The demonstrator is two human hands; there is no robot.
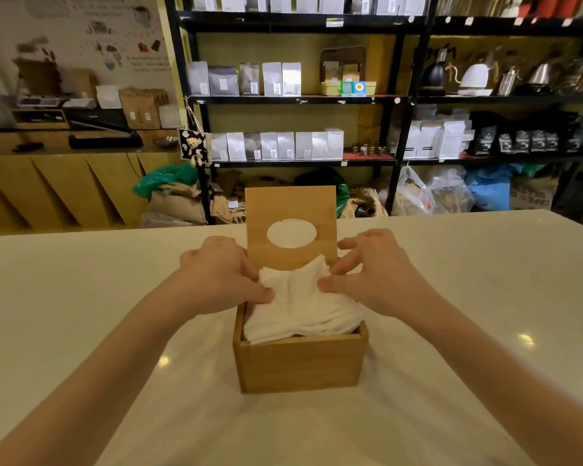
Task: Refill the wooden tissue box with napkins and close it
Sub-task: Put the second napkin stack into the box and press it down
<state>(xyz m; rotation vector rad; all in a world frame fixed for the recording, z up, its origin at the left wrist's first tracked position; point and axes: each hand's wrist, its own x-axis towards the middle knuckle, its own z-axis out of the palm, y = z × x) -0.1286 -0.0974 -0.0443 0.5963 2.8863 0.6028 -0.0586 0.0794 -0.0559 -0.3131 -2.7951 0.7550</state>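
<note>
Both hands, left hand (221,274) and right hand (371,270), pinch the napkins (300,307); better press them flat inside the wooden box (300,364) before lowering the lid (292,203)

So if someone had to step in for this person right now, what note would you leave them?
Left hand: pinching the left side of the napkins.
Right hand: pinching their right side.
Wooden tissue box: on the white table, its lid standing open at the back.
Done: the stack sits in the box, but bulges above the rim.
Left: press the napkins down flat, then lower the lid to close it.
</note>
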